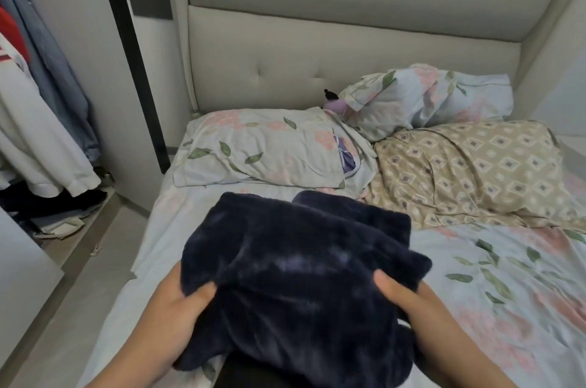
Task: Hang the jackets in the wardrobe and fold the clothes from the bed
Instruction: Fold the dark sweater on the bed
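I have a dark navy fleece garment [298,276] gripped in both hands above the bed [507,308], near its foot end. My left hand [177,308] pinches one edge with the thumb on top, and my right hand [409,299] does the same on the other side, so the cloth hangs between them, ready to be spread or folded. It is bunched and thick; I judge it needs shaking out flat first. Two flowered pillows [263,150] lie by the headboard. Jackets [41,121] already hang in the wardrobe at left.
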### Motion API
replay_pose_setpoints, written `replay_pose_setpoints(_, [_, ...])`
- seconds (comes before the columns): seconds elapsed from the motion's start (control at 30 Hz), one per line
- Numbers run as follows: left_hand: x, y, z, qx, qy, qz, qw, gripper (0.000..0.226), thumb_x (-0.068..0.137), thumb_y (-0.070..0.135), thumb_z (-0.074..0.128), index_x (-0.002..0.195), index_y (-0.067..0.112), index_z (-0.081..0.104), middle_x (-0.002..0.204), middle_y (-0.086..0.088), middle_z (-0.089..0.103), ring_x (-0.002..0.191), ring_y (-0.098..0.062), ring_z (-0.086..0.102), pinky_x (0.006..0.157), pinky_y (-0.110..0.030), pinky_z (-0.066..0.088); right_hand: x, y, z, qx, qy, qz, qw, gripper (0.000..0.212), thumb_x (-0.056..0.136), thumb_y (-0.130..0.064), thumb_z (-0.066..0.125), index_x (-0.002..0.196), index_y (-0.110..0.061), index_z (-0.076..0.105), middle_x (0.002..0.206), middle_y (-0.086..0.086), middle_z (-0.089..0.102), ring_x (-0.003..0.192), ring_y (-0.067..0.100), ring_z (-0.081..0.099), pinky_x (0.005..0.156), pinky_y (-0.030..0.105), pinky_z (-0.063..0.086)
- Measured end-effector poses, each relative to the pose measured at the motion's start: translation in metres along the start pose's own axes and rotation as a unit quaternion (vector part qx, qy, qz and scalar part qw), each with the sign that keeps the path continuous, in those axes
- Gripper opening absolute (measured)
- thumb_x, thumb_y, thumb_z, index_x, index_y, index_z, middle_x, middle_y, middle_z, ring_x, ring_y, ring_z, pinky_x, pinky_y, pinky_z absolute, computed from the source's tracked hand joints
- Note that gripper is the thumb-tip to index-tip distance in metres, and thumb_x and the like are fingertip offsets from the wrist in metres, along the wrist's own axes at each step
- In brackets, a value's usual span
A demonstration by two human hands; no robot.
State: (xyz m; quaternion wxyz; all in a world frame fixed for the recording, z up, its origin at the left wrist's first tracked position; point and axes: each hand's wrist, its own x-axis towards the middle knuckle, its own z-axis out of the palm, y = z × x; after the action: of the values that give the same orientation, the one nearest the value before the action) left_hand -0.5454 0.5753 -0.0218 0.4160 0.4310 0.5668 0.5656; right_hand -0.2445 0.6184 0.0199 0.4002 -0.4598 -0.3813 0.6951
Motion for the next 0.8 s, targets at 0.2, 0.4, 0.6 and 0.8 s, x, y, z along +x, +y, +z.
replay_pose_setpoints(0.2, [0.089, -0.017, 0.020, 0.035, -0.012, -0.072, 0.997, 0.037, 0.099, 0.023, 0.055, 0.097, 0.060, 0.058, 0.103, 0.027, 0.068, 0.101, -0.002, 0.062, 0.080, -0.025, 0.049, 0.121, -0.007, 0.003, 0.094, 0.059, 0.126, 0.986, 0.044, 0.095, -0.049, 0.056, 0.111, -0.012, 0.075, 0.120, 0.016, 0.069, 0.105, 0.032, 0.069, 0.079, 0.039, 0.056])
replay_pose_setpoints(0.4, [0.095, -0.057, 0.004, -0.086, -0.015, -0.221, 0.971, 0.024, 0.094, 0.034, 0.062, 0.115, 0.024, 0.067, 0.110, 0.000, 0.073, 0.096, -0.019, 0.072, 0.081, -0.038, 0.055, 0.130, 0.042, -0.014, 0.082, 0.107, 0.128, 0.983, 0.075, 0.074, -0.081, 0.055, 0.113, -0.020, 0.074, 0.117, 0.012, 0.071, 0.106, 0.036, 0.068, 0.091, 0.050, 0.053])
replay_pose_setpoints(0.6, [0.020, -0.088, -0.016, -0.073, -0.093, -0.240, 0.964, 0.051, 0.073, 0.016, 0.080, 0.120, 0.015, 0.063, 0.114, -0.008, 0.072, 0.103, -0.025, 0.070, 0.087, -0.042, 0.052, 0.049, 0.081, -0.023, -0.203, 0.024, 0.020, 0.979, 0.070, 0.066, -0.070, 0.072, 0.128, -0.040, 0.057, 0.123, -0.016, 0.067, 0.110, 0.007, 0.066, 0.086, 0.026, 0.054])
replay_pose_setpoints(0.8, [0.027, -0.068, 0.027, 0.087, -0.085, -0.173, 0.977, 0.027, 0.088, 0.016, 0.071, 0.108, 0.034, 0.065, 0.100, 0.013, 0.074, 0.093, -0.008, 0.070, 0.083, -0.031, 0.054, 0.059, 0.082, 0.018, -0.247, 0.118, 0.008, 0.962, 0.056, 0.067, -0.032, 0.073, 0.120, -0.040, 0.056, 0.111, -0.017, 0.069, 0.097, 0.006, 0.067, 0.085, 0.031, 0.056])
